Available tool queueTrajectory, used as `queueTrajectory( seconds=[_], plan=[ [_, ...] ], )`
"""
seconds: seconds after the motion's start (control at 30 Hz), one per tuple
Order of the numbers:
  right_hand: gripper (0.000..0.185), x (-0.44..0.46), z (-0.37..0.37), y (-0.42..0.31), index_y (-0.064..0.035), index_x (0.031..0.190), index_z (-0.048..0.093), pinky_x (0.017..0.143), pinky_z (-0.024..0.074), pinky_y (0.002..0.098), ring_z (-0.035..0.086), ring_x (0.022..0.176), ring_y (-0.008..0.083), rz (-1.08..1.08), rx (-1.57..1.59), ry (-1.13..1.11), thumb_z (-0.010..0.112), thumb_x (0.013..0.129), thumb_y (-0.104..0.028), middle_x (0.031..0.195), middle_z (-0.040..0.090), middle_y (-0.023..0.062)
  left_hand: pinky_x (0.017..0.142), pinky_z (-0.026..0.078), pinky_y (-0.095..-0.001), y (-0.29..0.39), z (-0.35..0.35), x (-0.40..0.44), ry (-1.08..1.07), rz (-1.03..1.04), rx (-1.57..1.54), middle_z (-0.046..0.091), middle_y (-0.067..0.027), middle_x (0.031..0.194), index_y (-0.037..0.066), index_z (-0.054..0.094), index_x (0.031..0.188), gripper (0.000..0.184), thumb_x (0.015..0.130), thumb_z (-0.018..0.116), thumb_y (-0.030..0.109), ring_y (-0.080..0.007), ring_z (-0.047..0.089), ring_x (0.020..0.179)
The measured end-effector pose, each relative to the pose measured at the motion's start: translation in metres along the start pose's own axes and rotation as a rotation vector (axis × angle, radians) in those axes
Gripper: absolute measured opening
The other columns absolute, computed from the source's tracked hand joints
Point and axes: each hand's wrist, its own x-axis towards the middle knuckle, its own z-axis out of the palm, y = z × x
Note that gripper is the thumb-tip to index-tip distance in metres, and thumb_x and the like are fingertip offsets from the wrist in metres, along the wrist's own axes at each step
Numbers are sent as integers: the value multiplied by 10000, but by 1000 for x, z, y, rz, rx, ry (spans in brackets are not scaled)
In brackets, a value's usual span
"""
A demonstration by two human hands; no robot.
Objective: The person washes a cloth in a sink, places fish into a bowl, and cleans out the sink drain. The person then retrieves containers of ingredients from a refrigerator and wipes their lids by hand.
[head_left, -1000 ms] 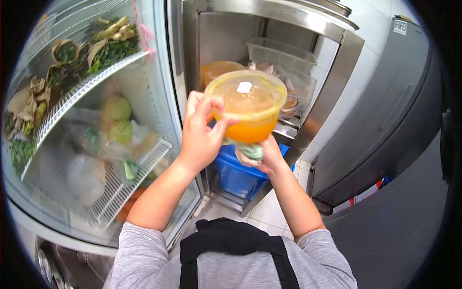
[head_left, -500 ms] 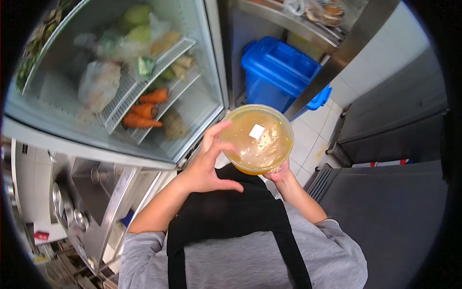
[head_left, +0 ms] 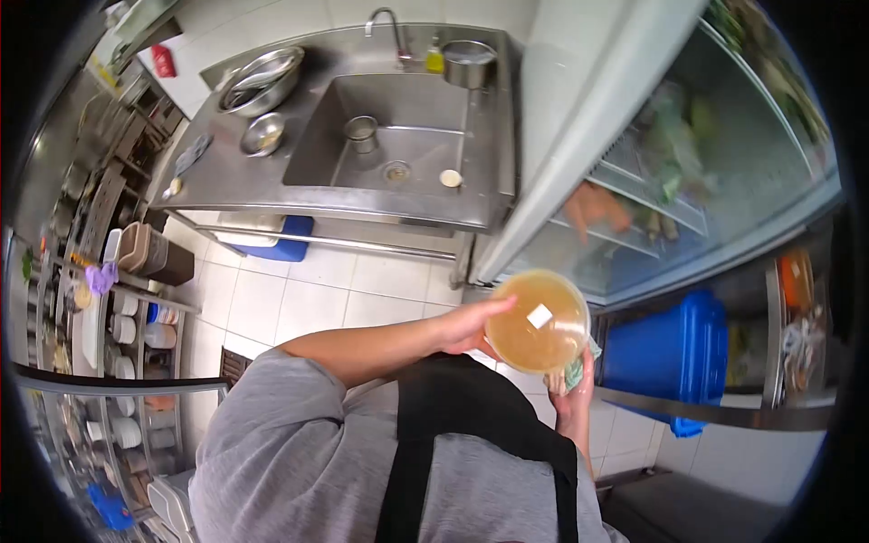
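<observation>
A round clear tub (head_left: 536, 333) with a lid and a white square label holds orange-yellow contents, just in front of my apron. My left hand (head_left: 472, 328) is closed on the tub's left side, with its fingertips over the rim. On the other side, my right hand (head_left: 577, 389) supports the tub from below and holds a green and pale cloth (head_left: 573, 369) against it. Part of the right hand is hidden by the tub and cloth.
A steel sink (head_left: 398, 136) with metal bowls (head_left: 262, 81) stands ahead. The glass-door fridge (head_left: 625, 217) and a blue lidded bin (head_left: 670, 353) are at the right. Shelves with containers (head_left: 127, 362) line the left.
The view has swung left from the fridge and steel rack toward the sink. The tub has travelled along, and my left hand, spread beside it half a second ago, now grips its side.
</observation>
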Motion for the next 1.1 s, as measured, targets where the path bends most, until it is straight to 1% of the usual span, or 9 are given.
queueTrajectory(
  seconds=[0.03,0.4,0.6,0.63,0.73,0.83,0.9,1.0,1.1],
  plan=[
    [444,6,45,6,-83,1031,574,547,487,270,584,671,165,-92,-118,240,520,849,-484,856,616,48,993,345,-518,11,-10,-18,49,81,-3,355,-103,1399,146,224,1416,646,916,406,512,-274,371,1275],
    [445,118,24,131,-36,984,578,654,491,292,592,725,201,73,-52,301,532,846,-456,804,608,86,946,408,-511,131,-281,-265,816,720,47,385,-118,1374,126,254,1395,720,887,302,635,-308,456,1203],
    [168,117,-35,165,-148,961,460,452,462,367,543,558,225,-189,-72,605,515,887,-289,717,533,72,875,470,-526,147,-410,-337,919,893,-80,389,-103,1364,164,277,1377,699,869,360,637,-355,461,1183],
    [148,109,-42,168,-136,945,461,438,455,367,534,542,218,-252,-135,714,517,885,-259,718,527,70,873,466,-542,155,-411,-337,1162,879,-138,371,-103,1379,175,283,1377,683,872,362,629,-352,439,1205],
    [174,79,-109,177,-93,1005,495,496,475,350,554,597,201,-443,-216,902,551,863,-177,758,546,70,929,437,-518,157,-459,-341,638,1023,44,408,-116,1353,139,331,1361,704,839,490,584,-327,432,1215],
    [266,42,-178,182,-50,1059,527,592,484,324,580,696,184,-650,-572,1425,601,818,-135,818,600,88,999,378,-487,169,-499,-333,669,1098,91,420,-115,1344,122,352,1354,762,787,571,581,-311,423,1219],
    [341,8,-198,178,-42,1120,522,626,487,333,582,740,183,-641,-551,1596,609,799,-119,884,618,89,1014,344,-491,196,-376,-299,1246,1019,-361,345,-81,1411,172,307,1384,735,830,417,644,-323,362,1267],
    [407,-40,-192,160,-11,1124,531,757,485,338,607,854,240,-547,-401,1721,631,751,-140,976,628,128,956,368,-466,172,-344,-260,1566,1110,-9,399,-97,1303,143,368,1298,636,833,450,568,-315,410,1177],
    [371,-62,-281,183,-51,1125,515,596,486,363,556,727,202,-736,-214,1705,594,777,-149,874,579,77,899,391,-441,118,-333,-191,1722,982,404,453,-113,1196,114,429,1212,538,835,483,493,-308,458,1087]
  ],
)
